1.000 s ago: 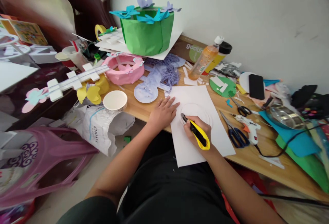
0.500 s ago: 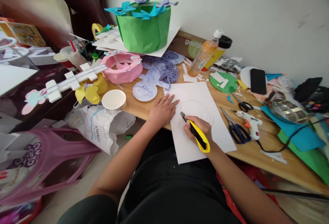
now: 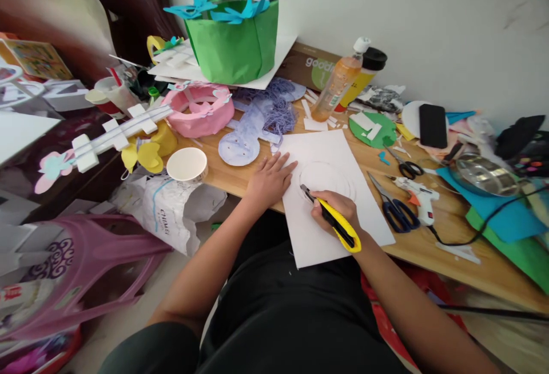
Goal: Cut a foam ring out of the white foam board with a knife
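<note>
A white sheet of board [image 3: 317, 242] lies at the table's front edge, overhanging it a little, with round outlines drawn on it. My right hand [image 3: 338, 211] grips a yellow and black utility knife [image 3: 341, 226]. Its tip meets the board at the left side of the outline. Spread flat, my left hand [image 3: 271, 179] presses on the board's left edge and the tabletop beside it. A white paper bowl [image 3: 187, 164] stands to the left of that hand. Just beyond my left fingers is a pale purple paper figure [image 3: 239, 146] with stringy paper strands.
Dark-handled scissors [image 3: 400, 214] and a white glue gun [image 3: 422, 198] with its cord lie right of the board. Behind stand an orange drink bottle [image 3: 337, 85], a green paper basket [image 3: 234, 42] and a pink paper ring [image 3: 199, 114]. A pink plastic chair [image 3: 90, 259] is at lower left.
The knife has shifted very slightly along the left of the drawn outline, and its handle leans a bit more to the right. My left hand stays flat. The whole view has moved slightly.
</note>
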`<state>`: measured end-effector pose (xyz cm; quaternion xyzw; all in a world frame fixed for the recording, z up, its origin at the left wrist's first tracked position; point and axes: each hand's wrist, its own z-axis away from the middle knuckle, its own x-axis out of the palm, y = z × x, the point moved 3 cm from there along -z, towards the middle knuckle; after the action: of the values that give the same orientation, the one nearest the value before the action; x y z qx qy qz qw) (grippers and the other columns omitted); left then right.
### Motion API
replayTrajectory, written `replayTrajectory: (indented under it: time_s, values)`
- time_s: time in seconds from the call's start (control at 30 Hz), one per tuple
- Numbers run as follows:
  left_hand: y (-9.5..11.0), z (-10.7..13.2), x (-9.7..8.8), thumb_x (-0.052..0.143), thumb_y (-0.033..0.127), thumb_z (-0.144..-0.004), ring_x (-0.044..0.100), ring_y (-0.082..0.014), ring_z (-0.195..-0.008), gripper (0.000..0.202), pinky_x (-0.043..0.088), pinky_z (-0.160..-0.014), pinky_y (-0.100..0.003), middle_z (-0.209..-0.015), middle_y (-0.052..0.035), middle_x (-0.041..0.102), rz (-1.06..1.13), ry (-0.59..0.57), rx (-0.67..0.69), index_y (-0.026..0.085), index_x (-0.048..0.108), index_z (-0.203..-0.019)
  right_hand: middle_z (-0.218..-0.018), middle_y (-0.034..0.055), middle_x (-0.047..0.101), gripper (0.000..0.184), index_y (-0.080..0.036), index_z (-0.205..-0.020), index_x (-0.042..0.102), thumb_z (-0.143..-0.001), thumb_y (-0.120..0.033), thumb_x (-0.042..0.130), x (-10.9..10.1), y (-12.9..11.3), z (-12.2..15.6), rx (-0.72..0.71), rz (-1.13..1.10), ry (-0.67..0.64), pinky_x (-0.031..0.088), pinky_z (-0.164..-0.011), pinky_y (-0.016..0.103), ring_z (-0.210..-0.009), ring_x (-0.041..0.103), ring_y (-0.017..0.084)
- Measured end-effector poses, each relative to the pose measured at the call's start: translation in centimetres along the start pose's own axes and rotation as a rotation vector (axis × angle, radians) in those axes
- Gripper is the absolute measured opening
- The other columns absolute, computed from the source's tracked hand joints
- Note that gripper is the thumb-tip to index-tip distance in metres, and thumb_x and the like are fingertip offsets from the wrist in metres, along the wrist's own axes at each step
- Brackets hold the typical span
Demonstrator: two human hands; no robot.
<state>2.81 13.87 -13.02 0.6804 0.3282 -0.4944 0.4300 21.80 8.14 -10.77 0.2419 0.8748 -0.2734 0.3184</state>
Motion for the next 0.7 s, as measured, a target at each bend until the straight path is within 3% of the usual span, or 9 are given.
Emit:
replayTrajectory:
  time_s: [0.17,0.4,0.7]
  values:
    - [-0.06,0.01,-0.07,0.035,0.033,-0.107,0.029,-0.0251,-0.154,0.048,0.024,-0.126,-0.047,-0.165,-0.0036,0.035,-0.017,-0.016,0.015,0.026,0.046,-0.153,-0.083,0.0063,0.074,0.028,-0.019,-0.113,0.064,-0.087,-0.011,0.057,0.16,-0.47,-0.29,-0.047,0.025,-0.011,0.061,-0.069,0.029,-0.071,0.073,0.019]
    - [-0.34,-0.07,0.29,0.035,0.033,-0.107,0.028,-0.0262,-0.154,0.049,0.023,-0.126,-0.048,-0.165,-0.0048,0.034,-0.008,-0.012,0.051,0.025,0.046,-0.154,-0.091,0.0081,0.076,0.026,-0.019,-0.115,0.065,-0.091,-0.013,0.054,0.76,0.03,-0.62,0.010,-0.011,-0.029,0.061,-0.074,0.031,-0.077,0.074,0.020]
    - [-0.23,-0.18,0.14,0.035,0.034,-0.107,0.029,-0.0245,-0.154,0.048,0.024,-0.126,-0.047,-0.165,-0.0021,0.034,0.000,-0.024,0.014,0.028,0.046,-0.153,-0.087,0.0058,0.074,0.028,-0.020,-0.113,0.064,-0.088,-0.010,0.057,-0.19,-0.25,-0.31,0.012,-0.054,-0.019,0.060,-0.071,0.030,-0.073,0.072,0.019]
